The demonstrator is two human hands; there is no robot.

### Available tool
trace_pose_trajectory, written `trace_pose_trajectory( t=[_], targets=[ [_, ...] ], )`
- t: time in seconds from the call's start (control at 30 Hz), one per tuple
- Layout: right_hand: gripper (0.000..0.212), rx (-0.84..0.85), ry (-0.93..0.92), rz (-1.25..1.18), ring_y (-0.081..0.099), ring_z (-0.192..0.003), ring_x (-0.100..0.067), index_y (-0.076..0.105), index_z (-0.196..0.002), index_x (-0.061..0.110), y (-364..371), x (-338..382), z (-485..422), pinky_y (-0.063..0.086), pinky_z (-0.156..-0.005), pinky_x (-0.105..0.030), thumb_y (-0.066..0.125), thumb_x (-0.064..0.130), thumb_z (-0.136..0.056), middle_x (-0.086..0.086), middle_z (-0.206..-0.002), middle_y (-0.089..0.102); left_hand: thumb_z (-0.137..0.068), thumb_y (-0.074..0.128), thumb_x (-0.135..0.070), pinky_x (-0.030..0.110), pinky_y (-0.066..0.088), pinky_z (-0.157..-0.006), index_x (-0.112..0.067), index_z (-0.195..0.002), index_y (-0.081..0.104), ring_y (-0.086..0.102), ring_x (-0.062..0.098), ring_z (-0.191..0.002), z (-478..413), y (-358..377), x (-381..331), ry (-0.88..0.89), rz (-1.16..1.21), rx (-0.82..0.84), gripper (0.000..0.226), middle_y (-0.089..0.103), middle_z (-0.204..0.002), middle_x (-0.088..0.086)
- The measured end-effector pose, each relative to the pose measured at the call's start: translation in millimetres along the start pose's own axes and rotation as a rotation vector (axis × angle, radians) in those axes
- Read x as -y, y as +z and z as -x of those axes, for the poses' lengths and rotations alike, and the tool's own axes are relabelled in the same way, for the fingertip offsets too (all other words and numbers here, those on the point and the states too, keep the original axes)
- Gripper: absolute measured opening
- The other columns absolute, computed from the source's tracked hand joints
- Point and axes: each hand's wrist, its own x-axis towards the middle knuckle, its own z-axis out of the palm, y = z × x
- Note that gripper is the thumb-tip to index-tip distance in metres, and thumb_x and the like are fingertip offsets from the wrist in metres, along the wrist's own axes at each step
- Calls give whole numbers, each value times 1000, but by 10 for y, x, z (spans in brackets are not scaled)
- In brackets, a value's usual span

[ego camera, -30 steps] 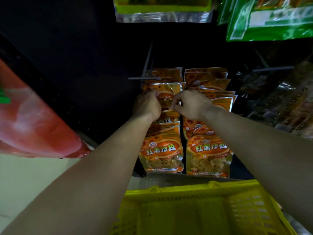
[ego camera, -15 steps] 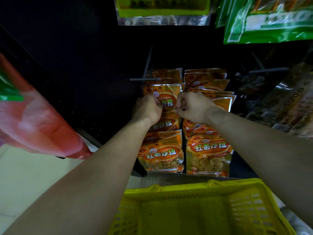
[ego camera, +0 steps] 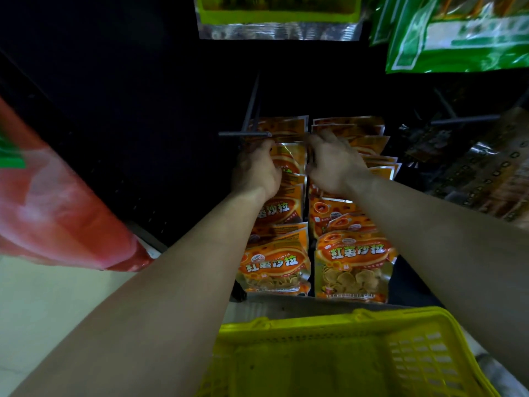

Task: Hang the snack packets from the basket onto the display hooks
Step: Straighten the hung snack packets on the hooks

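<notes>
An orange snack packet is held by its top corners between my left hand and my right hand, just below the tip of a dark display hook. Both hands pinch the packet's upper edge. More orange packets hang in two columns beneath and behind it, the right column beside the left one. The yellow basket sits below my arms; its visible inside shows no packets.
Green packets and a yellow-green one hang above. Dark packets and another hook are on the right. A red bag hangs at the left over a pale floor.
Both hands have risen with the orange packet, from mid-column up to just under the hook's tip. The view has tilted slightly.
</notes>
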Motion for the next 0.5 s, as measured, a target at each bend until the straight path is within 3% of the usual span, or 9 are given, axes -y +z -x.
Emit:
trace_pose_trajectory(
  t=[0.17, 0.3, 0.5],
  targets=[
    [58, 42, 36, -41, 44, -132, -32, 40, -148, 24, 52, -20, -172, 45, -103, -45, 60, 25, -93, -9, -145, 49, -98, 57, -19, 47, 33, -116, -35, -152, 35, 30, 28, -144, -175, 52, -11, 9, -67, 31, 60, 35, -157, 1],
    [44, -1, 31, -107, 51, -124, -30, 50, -139, 23, 58, -67, -191, 49, -96, -45, 55, 21, -95, -10, -134, 57, -97, 58, -30, 41, 41, -102, -32, -136, 56, 42, 29, -132, -222, 31, 7, 4, -120, -79, 39, 50, -142, 4],
    [54, -22, 42, -78, 38, -137, -33, 37, -151, 26, 92, -47, -240, 40, -108, -47, 50, 21, -98, -10, -152, 41, -94, 63, -28, 31, 39, -87, -28, -114, 67, 48, 25, -125, -205, 55, 38, 15, -34, -124, 20, 54, -131, 2]
  ],
)
